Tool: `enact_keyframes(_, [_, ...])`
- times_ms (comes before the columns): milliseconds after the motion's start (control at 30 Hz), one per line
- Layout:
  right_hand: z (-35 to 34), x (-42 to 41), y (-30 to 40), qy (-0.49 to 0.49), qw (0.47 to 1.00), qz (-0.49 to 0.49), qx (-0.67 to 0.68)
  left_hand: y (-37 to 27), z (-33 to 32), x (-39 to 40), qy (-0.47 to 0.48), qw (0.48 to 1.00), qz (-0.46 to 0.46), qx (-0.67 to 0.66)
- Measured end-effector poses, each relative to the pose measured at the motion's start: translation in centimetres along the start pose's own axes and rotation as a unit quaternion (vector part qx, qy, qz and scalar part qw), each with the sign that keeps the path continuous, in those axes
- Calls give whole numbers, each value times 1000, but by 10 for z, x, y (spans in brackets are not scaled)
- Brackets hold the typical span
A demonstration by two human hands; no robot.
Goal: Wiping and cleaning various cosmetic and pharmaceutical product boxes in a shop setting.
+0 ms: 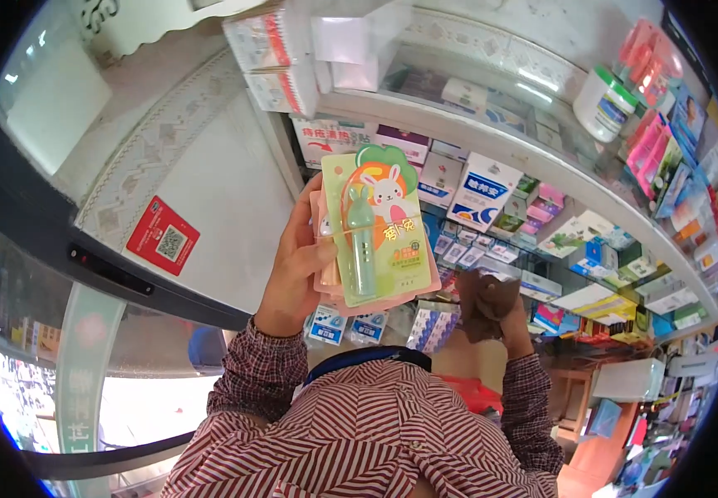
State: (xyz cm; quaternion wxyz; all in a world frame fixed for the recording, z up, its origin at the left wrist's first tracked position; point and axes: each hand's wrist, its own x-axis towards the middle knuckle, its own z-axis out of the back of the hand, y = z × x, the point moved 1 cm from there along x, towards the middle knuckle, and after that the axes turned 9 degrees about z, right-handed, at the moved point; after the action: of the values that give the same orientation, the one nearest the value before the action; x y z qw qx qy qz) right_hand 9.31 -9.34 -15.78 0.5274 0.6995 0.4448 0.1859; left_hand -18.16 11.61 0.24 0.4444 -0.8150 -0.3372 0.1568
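Note:
My left hand (299,261) grips a small stack of carded blister packs (384,230), with the thumb over the left edge. The front card is green, with a rabbit and carrot picture and a mint-green rabbit-topped tube (362,243) under clear plastic. Pink cards stick out behind it, and a thin band seems to run across the stack. Lower and to the right, my right hand (514,324) holds a crumpled dark brown cloth (486,302), which hides most of the fingers. The cloth is apart from the cards.
Beyond my hands stands a glass display case (521,165) with shelves of boxed products (483,190). A white tub with a green lid (605,104) and stacked packets (271,59) rest on top. A red card with a printed code (163,236) lies at the left. Wooden furniture (602,442) stands lower right.

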Motion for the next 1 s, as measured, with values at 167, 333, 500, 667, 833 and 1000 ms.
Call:
enact_keyframes(167, [39,-10,-3,-94,893,157,-411,18,-19,17,36,997,66,10])
enact_keyframes(333, [30,-46,28,-92,919,132,-361,38,-28,30,92,993,78,13])
enact_keyframes(500, [40,-75,36,-182,952,155,-192,60,-44,40,126,987,99,8])
enact_keyframes(667, [-30,-99,84,-150,929,321,104,89,-51,46,158,977,143,22])
enact_keyframes(833, [-91,-76,90,-16,779,500,-377,114,-75,44,208,965,135,81])
enact_keyframes(1000, [-85,-53,99,-50,798,482,-359,116,-89,42,230,956,92,158])
